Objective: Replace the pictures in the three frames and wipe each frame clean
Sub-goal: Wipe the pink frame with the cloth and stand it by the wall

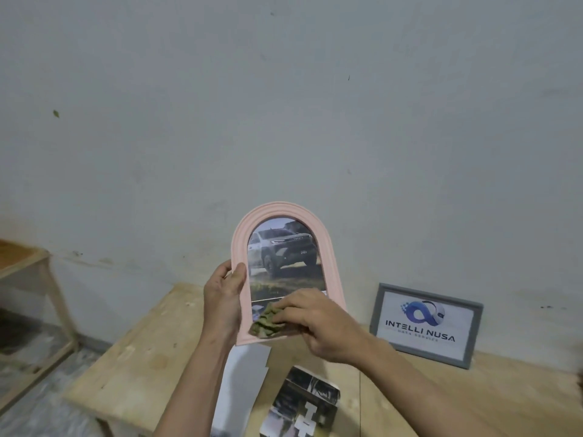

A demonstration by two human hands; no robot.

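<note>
Matt pink ribbed frame (239, 247), glossy printed picture (284, 257), crumpled green cloth (265, 321), rough pale wooden table (148, 357), matt grey frame (473, 335)

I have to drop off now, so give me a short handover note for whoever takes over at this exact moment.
Left hand holds the pink arched frame upright by its left edge.
Right hand presses a green cloth on its lower glass.
Done: car picture is in it.
Grey frame leans against the wall; loose prints lie on the wooden table.
Left: finish wiping. Third frame not visible.
</note>
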